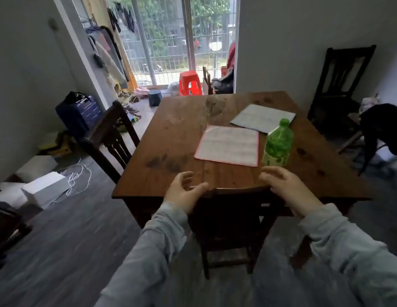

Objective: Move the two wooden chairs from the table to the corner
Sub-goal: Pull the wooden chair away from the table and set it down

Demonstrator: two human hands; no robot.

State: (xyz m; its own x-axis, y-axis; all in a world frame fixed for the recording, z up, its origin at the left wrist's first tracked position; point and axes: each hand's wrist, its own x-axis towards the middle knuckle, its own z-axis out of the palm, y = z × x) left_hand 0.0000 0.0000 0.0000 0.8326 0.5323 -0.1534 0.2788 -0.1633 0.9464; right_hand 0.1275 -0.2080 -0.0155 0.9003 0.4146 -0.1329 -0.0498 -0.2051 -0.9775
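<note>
A dark wooden chair stands tucked under the near edge of the brown wooden table, its back rail right below me. My left hand hovers open over the left end of that rail, fingers spread, thumb close to the wood. Over the rail's right end my right hand is open too, holding nothing. A second dark wooden chair stands at the table's left side. In the far right corner another dark chair stands against the wall.
On the table lie a green plastic bottle, a pink-edged cloth and a grey cloth. White boxes and a loose white cable sit on the floor at left, a blue suitcase beyond. A black chair is at right.
</note>
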